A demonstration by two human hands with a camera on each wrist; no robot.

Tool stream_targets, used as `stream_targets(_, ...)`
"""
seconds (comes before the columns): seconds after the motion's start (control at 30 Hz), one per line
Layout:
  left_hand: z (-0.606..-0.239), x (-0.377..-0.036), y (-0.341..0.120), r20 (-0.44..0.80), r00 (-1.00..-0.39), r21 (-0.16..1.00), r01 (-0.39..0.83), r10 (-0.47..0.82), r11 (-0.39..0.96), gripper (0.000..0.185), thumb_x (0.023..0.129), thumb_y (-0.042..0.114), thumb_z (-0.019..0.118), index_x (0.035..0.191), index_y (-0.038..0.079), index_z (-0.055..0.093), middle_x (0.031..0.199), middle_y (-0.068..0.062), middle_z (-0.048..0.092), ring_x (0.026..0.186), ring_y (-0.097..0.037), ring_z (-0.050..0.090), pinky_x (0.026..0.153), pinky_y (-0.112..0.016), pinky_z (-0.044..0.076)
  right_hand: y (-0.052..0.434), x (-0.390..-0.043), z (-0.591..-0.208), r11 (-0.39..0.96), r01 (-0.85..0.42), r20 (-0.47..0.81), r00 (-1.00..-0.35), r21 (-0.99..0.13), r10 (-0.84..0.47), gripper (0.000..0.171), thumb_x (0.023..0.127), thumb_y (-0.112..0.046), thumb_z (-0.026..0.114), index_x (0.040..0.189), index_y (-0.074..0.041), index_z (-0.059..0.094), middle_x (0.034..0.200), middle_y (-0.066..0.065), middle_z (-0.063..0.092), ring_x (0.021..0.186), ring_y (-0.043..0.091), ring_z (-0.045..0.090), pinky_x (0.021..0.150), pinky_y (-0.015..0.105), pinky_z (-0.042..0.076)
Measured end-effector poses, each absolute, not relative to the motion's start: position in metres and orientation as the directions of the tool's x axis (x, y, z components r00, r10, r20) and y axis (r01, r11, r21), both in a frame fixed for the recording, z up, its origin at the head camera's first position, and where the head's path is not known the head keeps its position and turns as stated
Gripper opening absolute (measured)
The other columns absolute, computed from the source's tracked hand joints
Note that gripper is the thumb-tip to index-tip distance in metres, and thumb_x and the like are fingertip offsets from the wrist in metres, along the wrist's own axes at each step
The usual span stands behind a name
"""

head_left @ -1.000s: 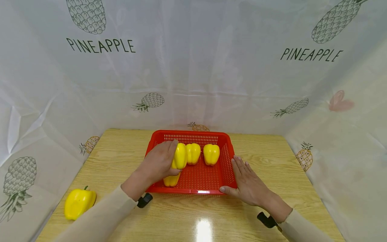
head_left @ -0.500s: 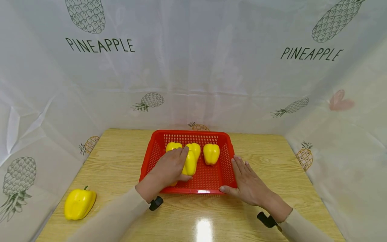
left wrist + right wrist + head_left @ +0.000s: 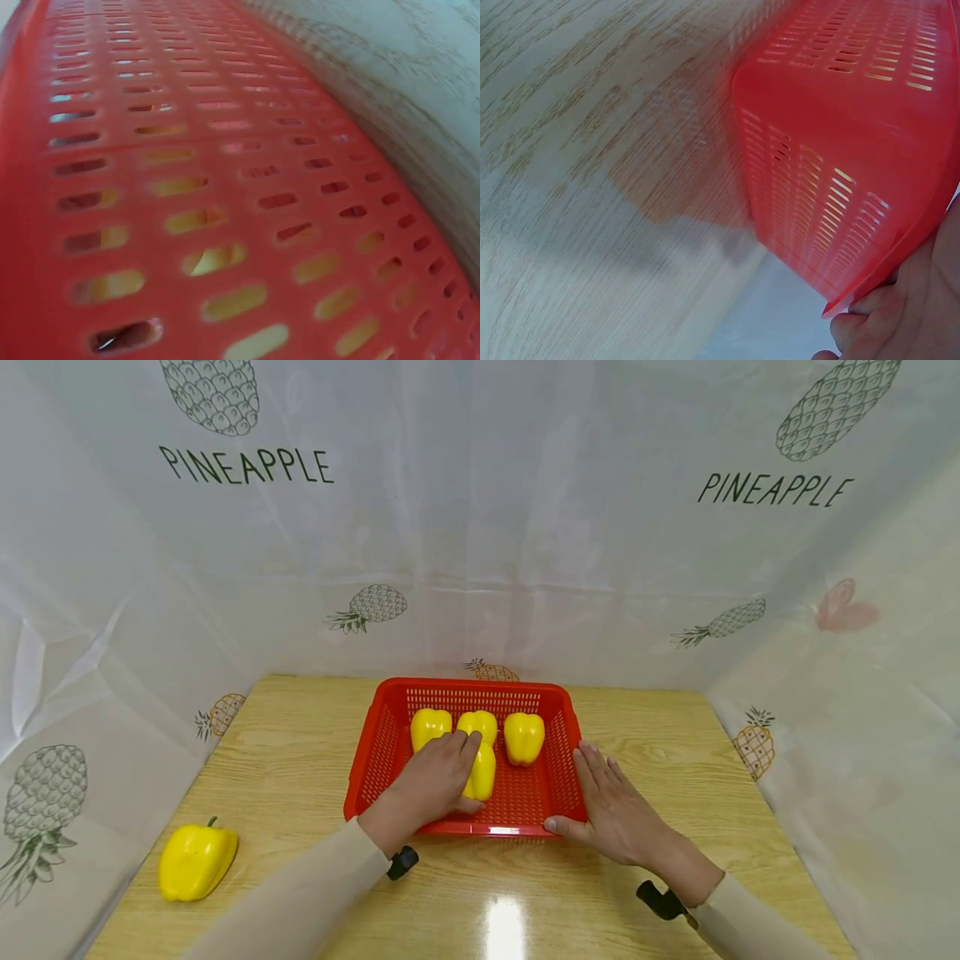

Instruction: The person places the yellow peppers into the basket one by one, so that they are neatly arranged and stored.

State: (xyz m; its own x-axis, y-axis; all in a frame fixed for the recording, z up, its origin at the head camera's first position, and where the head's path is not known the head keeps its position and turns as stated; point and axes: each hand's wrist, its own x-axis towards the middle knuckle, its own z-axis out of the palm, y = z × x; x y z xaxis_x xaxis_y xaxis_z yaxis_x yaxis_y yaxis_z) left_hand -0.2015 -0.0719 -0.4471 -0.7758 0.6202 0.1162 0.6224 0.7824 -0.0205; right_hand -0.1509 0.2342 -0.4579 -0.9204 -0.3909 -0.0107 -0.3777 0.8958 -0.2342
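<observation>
A red perforated basket [image 3: 551,693] stands on the wooden table [image 3: 300,743]. Three yellow peppers line its back: left [image 3: 428,726], middle [image 3: 480,722] and right [image 3: 523,737]. My left hand [image 3: 438,774] reaches into the basket and grips a fourth yellow pepper [image 3: 483,772] in front of the middle one. My right hand [image 3: 611,806] lies flat against the basket's right wall with straight fingers, thumb at the front corner. The left wrist view shows only the basket's slotted wall [image 3: 187,187] up close. The right wrist view has the basket's corner [image 3: 840,150] and my fingertips [image 3: 900,315].
One more yellow pepper [image 3: 197,860] lies loose on the table at the front left. White pineapple-print sheeting [image 3: 480,527] walls in the table at the back and both sides. Bare wood [image 3: 592,150] runs beside the basket.
My left hand has carried its pepper from the basket's left front toward the middle, uncovering the back-left pepper. The right hand has stayed on the basket's right side.
</observation>
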Motion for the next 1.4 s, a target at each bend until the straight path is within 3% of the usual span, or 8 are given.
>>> stream_targets(0.43, -0.456, -0.206, -0.07, 0.016, -0.761, -0.017, 0.648, 0.648, 0.761, 0.111, 0.083, 0.069, 0.08, 0.159, 0.0, 0.038, 0.143, -0.016, 0.06, 0.134, -0.028, 0.058, 0.122, -0.041, 0.043, 0.234, -0.152, -0.457, 0.894, -0.383, -0.002, -0.919, -0.234, -0.394, 0.116, 0.096, -0.079, 0.052, 0.165, 0.008, 0.017, 0.174, 0.027, 0.015, 0.162, 0.044, 0.016, 0.129, 0.064, 0.017)
stream_targets(0.63, -0.458, -0.207, -0.071, 0.006, -0.744, -0.024, 0.667, 0.668, 0.744, 0.116, 0.081, 0.076, 0.075, 0.159, 0.0, 0.037, 0.141, -0.014, 0.062, 0.131, -0.026, 0.061, 0.12, -0.039, 0.045, 0.233, -0.152, -0.457, 0.894, -0.381, -0.004, -0.92, -0.236, -0.393, 0.117, 0.095, -0.079, 0.051, 0.165, 0.008, 0.018, 0.174, 0.027, 0.015, 0.162, 0.044, 0.016, 0.129, 0.064, 0.017)
stream_targets(0.97, -0.464, -0.21, -0.07, 0.021, -0.727, -0.118, 0.68, 0.687, 0.724, 0.098, 0.079, 0.078, 0.075, 0.138, 0.005, 0.048, 0.11, -0.005, 0.063, 0.099, -0.019, 0.061, 0.1, -0.031, 0.057, 0.233, -0.151, -0.457, 0.893, -0.382, 0.002, -0.92, -0.238, -0.393, 0.116, 0.095, -0.079, 0.052, 0.164, 0.009, 0.019, 0.173, 0.028, 0.016, 0.161, 0.045, 0.017, 0.129, 0.064, 0.017)
stream_targets(1.4, -0.47, -0.212, -0.07, -0.01, -0.738, -0.151, 0.668, 0.675, 0.728, 0.1, 0.082, 0.082, 0.068, 0.144, 0.006, 0.047, 0.118, -0.007, 0.064, 0.109, -0.021, 0.063, 0.107, -0.034, 0.054, 0.233, -0.15, -0.456, 0.893, -0.38, 0.005, -0.921, -0.242, -0.39, 0.116, 0.095, -0.078, 0.053, 0.164, 0.009, 0.019, 0.173, 0.028, 0.015, 0.161, 0.045, 0.017, 0.129, 0.064, 0.017)
